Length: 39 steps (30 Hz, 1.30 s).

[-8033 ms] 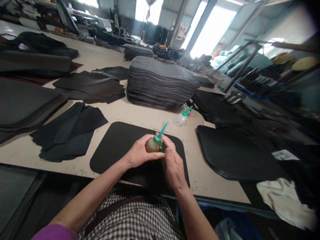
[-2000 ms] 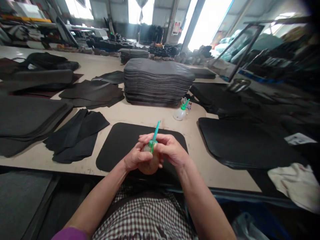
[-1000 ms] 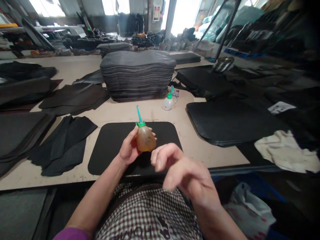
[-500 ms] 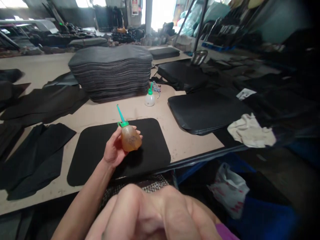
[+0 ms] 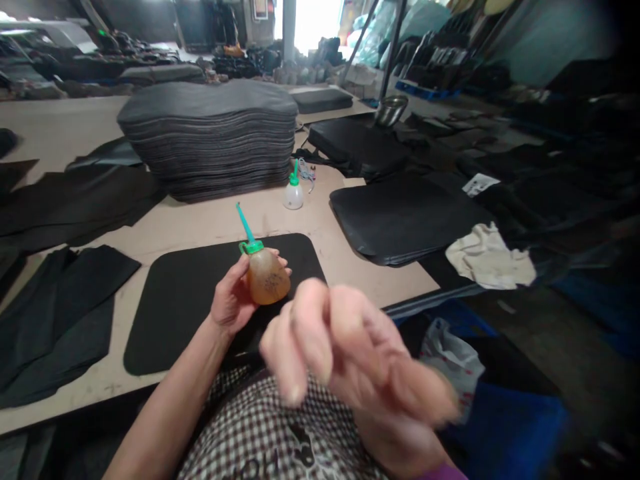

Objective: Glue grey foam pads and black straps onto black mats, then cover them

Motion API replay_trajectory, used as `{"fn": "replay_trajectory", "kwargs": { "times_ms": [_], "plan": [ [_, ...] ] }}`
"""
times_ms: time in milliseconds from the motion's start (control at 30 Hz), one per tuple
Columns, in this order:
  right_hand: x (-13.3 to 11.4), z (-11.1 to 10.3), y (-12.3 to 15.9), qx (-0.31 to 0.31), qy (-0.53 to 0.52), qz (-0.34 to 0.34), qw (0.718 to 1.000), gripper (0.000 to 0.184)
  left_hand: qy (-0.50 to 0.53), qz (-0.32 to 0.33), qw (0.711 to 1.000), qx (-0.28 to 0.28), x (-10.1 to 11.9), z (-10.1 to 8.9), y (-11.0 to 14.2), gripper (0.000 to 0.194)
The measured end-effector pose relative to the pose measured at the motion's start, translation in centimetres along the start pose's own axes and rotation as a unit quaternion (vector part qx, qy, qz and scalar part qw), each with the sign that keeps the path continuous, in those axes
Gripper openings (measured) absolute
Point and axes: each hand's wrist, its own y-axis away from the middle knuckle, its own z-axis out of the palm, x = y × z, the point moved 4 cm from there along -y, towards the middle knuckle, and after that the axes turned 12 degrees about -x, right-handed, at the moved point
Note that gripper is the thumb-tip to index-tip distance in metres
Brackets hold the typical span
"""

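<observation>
My left hand [image 5: 235, 297] is wrapped round a squeeze bottle [image 5: 270, 277] of amber liquid, with a green cap and a long green nozzle pointing up and slightly left. The bottle is over a black rounded panel [image 5: 170, 300] lying on the table. Close to the camera, my right hand [image 5: 350, 347] is raised in front of my checkered apron [image 5: 260, 427]. Its fingers are loosely bent and apart, a little blurred, with nothing seen in them. A second, smaller squeeze bottle [image 5: 293, 195], white with a green nozzle, stands upright farther back.
A tall stack of dark sheets [image 5: 210, 143] stands behind the panel. More black panels [image 5: 395, 220] lie at right, beside a cream cloth [image 5: 493, 257]. Dark cut pieces [image 5: 60, 313] cover the left side. A plastic bag [image 5: 450, 360] is below the table edge [image 5: 415, 300].
My right hand has moved away from close under the camera, out over the apron toward the table, and its fingers now show. The left hand still holds the bottle. The view has shifted slightly.
</observation>
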Motion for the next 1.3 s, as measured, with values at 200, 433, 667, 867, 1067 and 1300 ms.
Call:
{"fn": "replay_trajectory", "kwargs": {
  "times_ms": [200,433,667,867,1067,1300],
  "plan": [
    [5.1,-4.0,-1.3,0.169,0.022,0.086,0.982,0.012,-0.027,0.036,0.998,-0.043,0.5,-0.7,0.4,0.052],
    [5.1,-1.8,-1.7,0.070,0.214,0.063,0.972,0.014,-0.110,0.057,0.991,-0.057,0.9,-1.4,1.1,0.053],
    [4.6,-0.9,-2.5,0.038,0.336,0.048,0.940,0.012,-0.149,0.079,0.985,-0.040,1.3,-1.9,1.6,0.053],
    [4.9,-0.5,-2.5,0.028,0.341,0.065,0.937,0.011,-0.200,0.084,0.975,-0.047,1.2,-2.6,1.7,0.053],
    [4.8,-0.4,-2.6,0.034,0.338,0.065,0.938,0.012,-0.189,0.082,0.977,-0.050,1.0,-2.3,1.9,0.053],
    [5.2,-0.9,-2.4,0.051,0.325,0.055,0.943,0.013,-0.168,0.077,0.982,-0.046,1.0,-2.1,1.8,0.051]
  ]
}}
